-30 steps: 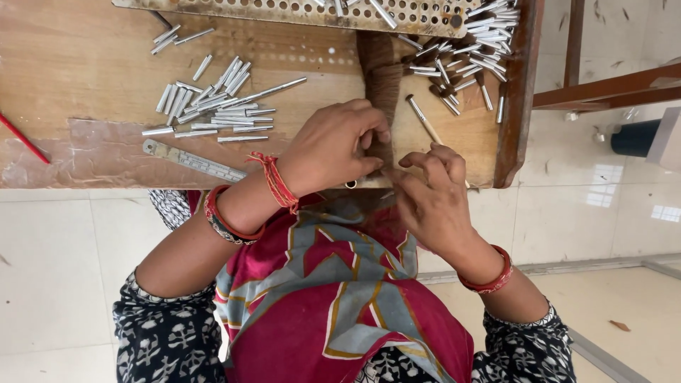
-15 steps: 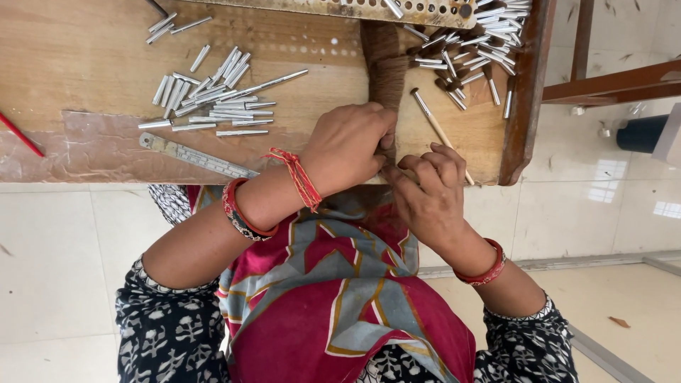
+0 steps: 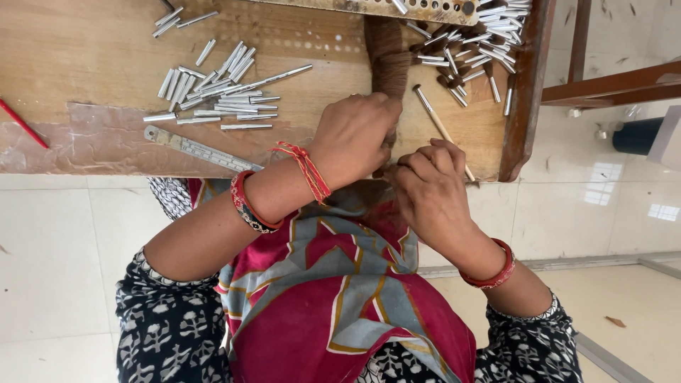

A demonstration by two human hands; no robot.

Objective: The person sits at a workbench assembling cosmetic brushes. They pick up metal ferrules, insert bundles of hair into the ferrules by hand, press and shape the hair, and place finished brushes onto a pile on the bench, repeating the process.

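Note:
A thick bundle of brown hair (image 3: 386, 57) lies across the wooden table (image 3: 85, 64) and runs toward me. My left hand (image 3: 355, 138) is closed over its near end, with red thread and bangles at the wrist. My right hand (image 3: 433, 195) is beside it, fingers curled and pinching at the same end of the bundle near the table's front edge. A thin pale stick with a dark tip (image 3: 440, 124) lies slanted on the table and passes under my right hand's fingers.
Several short metal tubes (image 3: 213, 92) lie scattered at the left, with a metal ruler (image 3: 198, 149) by the front edge. More tubes are piled at the back right (image 3: 482, 35) below a perforated board (image 3: 397, 8). A red stick (image 3: 21, 122) lies at the far left.
Both hands stay at the near end of the hair bundle; my left hand has shifted slightly over it, and the fingers of my right hand have worked a little closer.

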